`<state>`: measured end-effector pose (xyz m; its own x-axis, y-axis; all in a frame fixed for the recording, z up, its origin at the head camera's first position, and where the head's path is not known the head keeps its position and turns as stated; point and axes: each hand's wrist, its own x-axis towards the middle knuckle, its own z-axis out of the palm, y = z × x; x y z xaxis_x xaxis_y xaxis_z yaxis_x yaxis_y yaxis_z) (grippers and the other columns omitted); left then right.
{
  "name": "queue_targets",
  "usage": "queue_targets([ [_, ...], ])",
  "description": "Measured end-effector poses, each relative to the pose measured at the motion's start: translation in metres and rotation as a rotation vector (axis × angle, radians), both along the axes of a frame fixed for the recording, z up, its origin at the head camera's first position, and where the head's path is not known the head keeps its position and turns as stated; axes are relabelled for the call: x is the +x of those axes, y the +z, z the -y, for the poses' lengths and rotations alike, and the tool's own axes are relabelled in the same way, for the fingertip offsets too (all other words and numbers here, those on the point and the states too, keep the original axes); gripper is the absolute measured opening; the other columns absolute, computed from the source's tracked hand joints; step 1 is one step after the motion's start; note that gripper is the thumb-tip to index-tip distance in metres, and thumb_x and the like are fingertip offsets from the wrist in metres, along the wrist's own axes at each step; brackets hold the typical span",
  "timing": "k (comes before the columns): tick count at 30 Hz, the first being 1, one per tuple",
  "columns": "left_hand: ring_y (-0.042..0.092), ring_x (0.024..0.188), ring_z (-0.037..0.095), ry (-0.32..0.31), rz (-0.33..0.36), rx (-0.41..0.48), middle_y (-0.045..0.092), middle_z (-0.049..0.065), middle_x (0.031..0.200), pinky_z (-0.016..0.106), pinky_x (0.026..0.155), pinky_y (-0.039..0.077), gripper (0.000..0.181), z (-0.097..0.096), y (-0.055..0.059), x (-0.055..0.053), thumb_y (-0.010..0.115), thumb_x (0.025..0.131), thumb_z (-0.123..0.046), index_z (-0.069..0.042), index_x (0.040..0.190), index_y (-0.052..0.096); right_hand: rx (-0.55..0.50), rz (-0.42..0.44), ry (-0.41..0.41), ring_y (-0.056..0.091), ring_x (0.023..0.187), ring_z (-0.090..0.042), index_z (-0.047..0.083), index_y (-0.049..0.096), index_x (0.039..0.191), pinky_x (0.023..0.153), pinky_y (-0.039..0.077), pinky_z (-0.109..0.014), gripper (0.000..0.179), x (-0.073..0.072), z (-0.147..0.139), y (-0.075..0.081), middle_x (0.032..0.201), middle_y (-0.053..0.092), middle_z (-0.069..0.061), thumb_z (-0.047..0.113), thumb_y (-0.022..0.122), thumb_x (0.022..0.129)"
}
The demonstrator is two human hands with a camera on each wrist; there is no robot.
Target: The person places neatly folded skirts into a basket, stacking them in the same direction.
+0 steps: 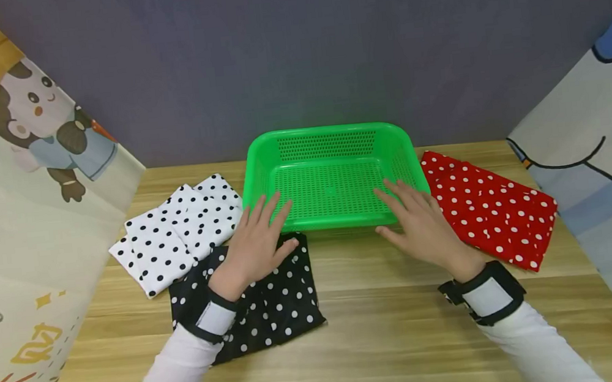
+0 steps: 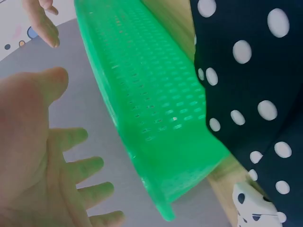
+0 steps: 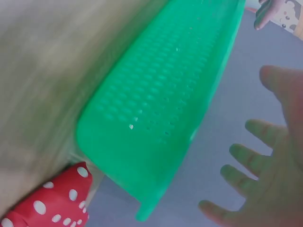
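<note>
A green perforated plastic basket (image 1: 336, 220) stands at the back of the wooden table, with nothing inside. My left hand (image 1: 252, 243), fingers straight and spread, hovers over its front left corner; the left wrist view shows the palm apart from the basket's rim (image 2: 118, 127). Over the front right corner my right hand (image 1: 420, 229) is likewise spread, holding nothing. Below my left hand lies a folded black cloth with white dots (image 1: 278, 307). A folded white cloth with black dots (image 1: 164, 244) is to the left, and a folded red cloth with white dots (image 1: 496, 209) to the right.
The wooden table (image 1: 387, 343) meets a dark grey wall (image 1: 292, 51) right behind the basket. Printed cartoon panels flank both sides, a light one on the left (image 1: 23, 243) and another on the right (image 1: 598, 126).
</note>
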<state>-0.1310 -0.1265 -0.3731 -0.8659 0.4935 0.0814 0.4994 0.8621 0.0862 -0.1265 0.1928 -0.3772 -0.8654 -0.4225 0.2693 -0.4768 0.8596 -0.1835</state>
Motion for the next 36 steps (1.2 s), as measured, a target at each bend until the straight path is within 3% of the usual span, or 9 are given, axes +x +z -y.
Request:
queue_targets([
  [9,0.018,0.138,0.037,-0.020,-0.059,0.025,0.018,0.013,0.152,0.055,0.109,0.020,0.071,0.007,-0.013,0.019,0.052,0.089,-0.047,-0.016,0.146,0.024,-0.046,-0.067,0.070,0.037,0.126,-0.039,0.010,0.044,0.135,0.093,0.036,-0.061,0.067,0.021,0.002,-0.016,0.139,0.039,-0.016,0.033,0.071,0.078],
  [18,0.031,0.131,0.036,0.013,-0.113,0.075,0.032,0.015,0.145,0.051,0.108,0.024,0.064,0.020,-0.019,0.036,0.061,0.086,-0.036,-0.012,0.140,0.038,-0.107,-0.130,0.081,0.049,0.113,-0.034,0.006,0.055,0.123,0.088,0.043,-0.050,0.054,0.030,0.003,-0.025,0.123,0.052,-0.015,0.027,0.071,0.076],
  [25,0.032,0.130,0.033,0.055,-0.109,0.099,0.035,0.016,0.141,0.049,0.106,0.027,0.061,0.028,-0.024,0.049,0.061,0.086,-0.035,-0.007,0.136,0.042,-0.173,-0.188,0.117,0.054,0.098,-0.028,0.006,0.059,0.109,0.079,0.047,-0.042,0.037,0.032,0.007,-0.033,0.107,0.056,-0.011,0.021,0.069,0.077],
  [31,0.041,0.121,0.033,0.089,-0.112,0.102,0.043,0.017,0.131,0.049,0.098,0.035,0.055,0.036,-0.031,0.057,0.059,0.087,-0.034,-0.003,0.130,0.047,-0.140,-0.122,0.117,0.056,0.096,-0.024,0.008,0.059,0.106,0.079,0.049,-0.039,0.033,0.037,0.018,-0.042,0.103,0.057,-0.007,0.019,0.070,0.077],
  [36,0.041,0.121,0.032,0.125,-0.062,0.104,0.043,0.015,0.132,0.049,0.097,0.037,0.052,0.043,-0.036,0.066,0.058,0.087,-0.034,-0.006,0.130,0.049,-0.125,-0.067,0.135,0.055,0.095,-0.021,0.009,0.060,0.105,0.080,0.049,-0.036,0.030,0.040,0.030,-0.048,0.101,0.057,-0.004,0.021,0.069,0.080],
])
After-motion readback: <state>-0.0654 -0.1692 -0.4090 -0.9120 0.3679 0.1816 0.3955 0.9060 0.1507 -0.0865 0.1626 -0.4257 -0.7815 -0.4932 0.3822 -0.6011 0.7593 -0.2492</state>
